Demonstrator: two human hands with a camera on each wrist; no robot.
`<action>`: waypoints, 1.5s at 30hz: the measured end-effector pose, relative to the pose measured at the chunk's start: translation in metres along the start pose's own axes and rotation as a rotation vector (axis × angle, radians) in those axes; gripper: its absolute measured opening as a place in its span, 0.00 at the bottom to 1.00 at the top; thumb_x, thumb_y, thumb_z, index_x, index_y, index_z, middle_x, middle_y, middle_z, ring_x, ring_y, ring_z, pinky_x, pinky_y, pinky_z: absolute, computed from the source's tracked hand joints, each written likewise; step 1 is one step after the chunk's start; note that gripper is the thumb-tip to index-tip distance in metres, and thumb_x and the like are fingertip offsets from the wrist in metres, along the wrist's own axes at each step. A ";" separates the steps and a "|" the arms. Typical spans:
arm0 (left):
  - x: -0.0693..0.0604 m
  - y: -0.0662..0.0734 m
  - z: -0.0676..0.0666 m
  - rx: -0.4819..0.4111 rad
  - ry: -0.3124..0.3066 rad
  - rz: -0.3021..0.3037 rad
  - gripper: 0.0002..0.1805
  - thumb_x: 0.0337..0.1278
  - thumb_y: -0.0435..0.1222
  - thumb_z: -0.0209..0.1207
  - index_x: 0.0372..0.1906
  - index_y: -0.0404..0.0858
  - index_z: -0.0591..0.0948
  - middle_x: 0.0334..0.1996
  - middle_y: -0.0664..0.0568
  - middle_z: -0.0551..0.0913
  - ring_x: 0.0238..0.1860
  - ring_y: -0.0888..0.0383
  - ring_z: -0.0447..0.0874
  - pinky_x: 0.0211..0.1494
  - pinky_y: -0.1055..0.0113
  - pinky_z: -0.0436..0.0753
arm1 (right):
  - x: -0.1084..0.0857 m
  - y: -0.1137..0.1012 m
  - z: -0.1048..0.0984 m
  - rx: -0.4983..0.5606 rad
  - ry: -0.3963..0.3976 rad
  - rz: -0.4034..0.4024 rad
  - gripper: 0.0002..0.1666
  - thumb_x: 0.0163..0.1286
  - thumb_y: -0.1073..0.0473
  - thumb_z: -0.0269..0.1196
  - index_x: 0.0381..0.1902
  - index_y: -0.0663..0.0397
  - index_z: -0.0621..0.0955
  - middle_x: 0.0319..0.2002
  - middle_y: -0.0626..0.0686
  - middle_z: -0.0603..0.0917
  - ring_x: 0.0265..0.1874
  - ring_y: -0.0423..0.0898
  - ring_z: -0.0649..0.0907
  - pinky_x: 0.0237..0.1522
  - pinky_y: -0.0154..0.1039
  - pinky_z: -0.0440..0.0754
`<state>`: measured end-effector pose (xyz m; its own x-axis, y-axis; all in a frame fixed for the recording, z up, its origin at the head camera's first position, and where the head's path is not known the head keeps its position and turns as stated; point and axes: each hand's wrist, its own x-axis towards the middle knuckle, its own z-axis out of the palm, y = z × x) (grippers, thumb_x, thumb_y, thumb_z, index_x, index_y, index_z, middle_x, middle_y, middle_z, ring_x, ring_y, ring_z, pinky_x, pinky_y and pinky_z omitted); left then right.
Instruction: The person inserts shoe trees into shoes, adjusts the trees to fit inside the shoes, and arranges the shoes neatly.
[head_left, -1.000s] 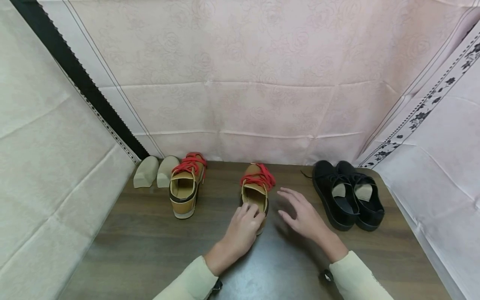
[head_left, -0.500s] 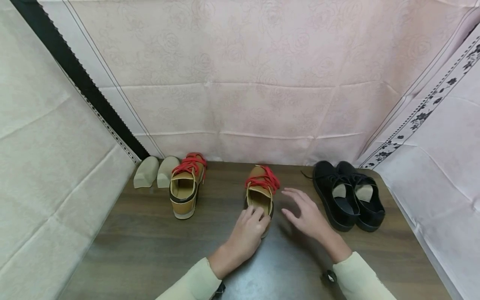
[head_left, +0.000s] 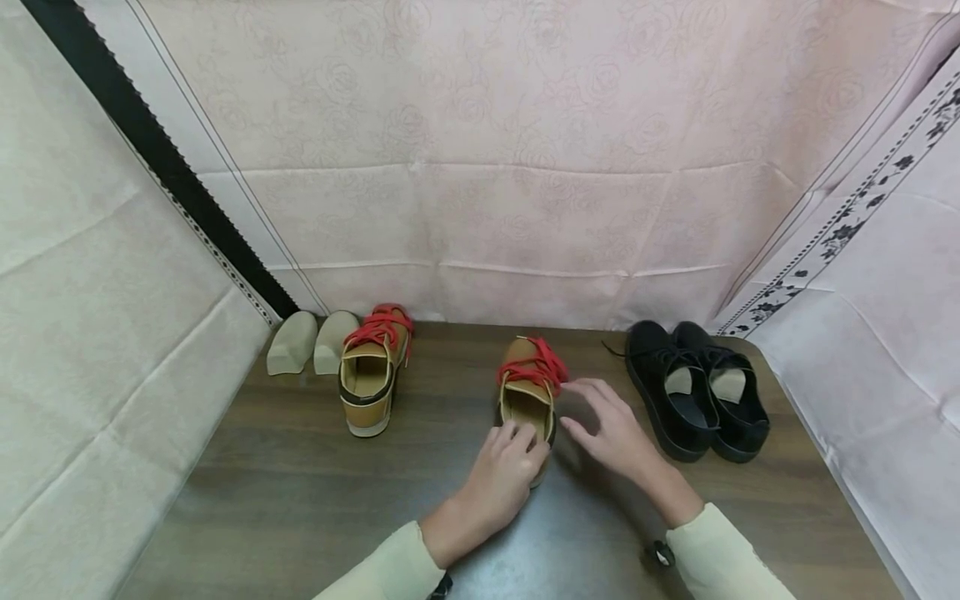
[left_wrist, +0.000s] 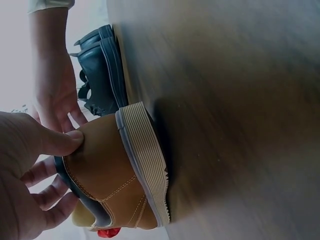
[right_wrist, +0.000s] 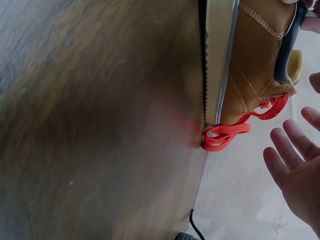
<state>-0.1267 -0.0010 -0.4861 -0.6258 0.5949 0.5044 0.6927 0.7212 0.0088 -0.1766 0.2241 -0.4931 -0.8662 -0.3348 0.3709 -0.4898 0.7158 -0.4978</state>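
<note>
A brown wooden table (head_left: 285,500) has a pale pink cloth with roses (head_left: 480,167) hanging behind it. At the far left sit two cream shoe inserts (head_left: 292,344), side by side. Just beside them is a tan shoe with red laces (head_left: 375,372). Two black lace-up shoes (head_left: 697,400) stand over on the right, with pale pieces (head_left: 678,381) tucked inside them. In the middle of the table is the second tan shoe (head_left: 527,407), well apart from the first. The left hand (head_left: 501,482) pinches its back rim, thumb outside and fingers inside. The right hand (head_left: 611,437) is open wide, holds nothing, and sits between this shoe and the black ones, near its red laces (head_left: 536,367). The second tan shoe is sole down. Its toe points at the cloth, and its long way runs almost straight from the person, with the toe leaning slightly left.
</note>
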 end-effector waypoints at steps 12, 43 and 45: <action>-0.003 0.006 -0.005 -0.011 -0.036 0.023 0.11 0.53 0.31 0.70 0.41 0.47 0.89 0.37 0.57 0.80 0.37 0.58 0.75 0.35 0.67 0.69 | 0.003 -0.014 0.002 0.052 0.033 0.012 0.28 0.63 0.57 0.76 0.60 0.49 0.81 0.50 0.48 0.81 0.48 0.49 0.85 0.49 0.50 0.86; -0.007 0.000 -0.008 -0.039 -0.032 0.033 0.09 0.55 0.40 0.74 0.40 0.47 0.86 0.38 0.57 0.79 0.40 0.59 0.75 0.37 0.68 0.75 | 0.008 -0.033 0.019 -0.040 0.105 0.062 0.23 0.57 0.65 0.79 0.49 0.51 0.84 0.42 0.50 0.81 0.38 0.43 0.84 0.38 0.39 0.87; -0.008 -0.002 -0.010 -0.050 -0.045 0.032 0.13 0.53 0.44 0.75 0.41 0.47 0.86 0.39 0.57 0.79 0.41 0.59 0.75 0.39 0.68 0.77 | 0.007 -0.033 0.019 -0.027 0.119 0.062 0.22 0.57 0.65 0.78 0.49 0.52 0.84 0.41 0.51 0.82 0.38 0.43 0.85 0.38 0.40 0.87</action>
<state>-0.1196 -0.0105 -0.4816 -0.6177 0.6338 0.4656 0.7290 0.6836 0.0366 -0.1684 0.1858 -0.4890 -0.8760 -0.2156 0.4315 -0.4318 0.7493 -0.5021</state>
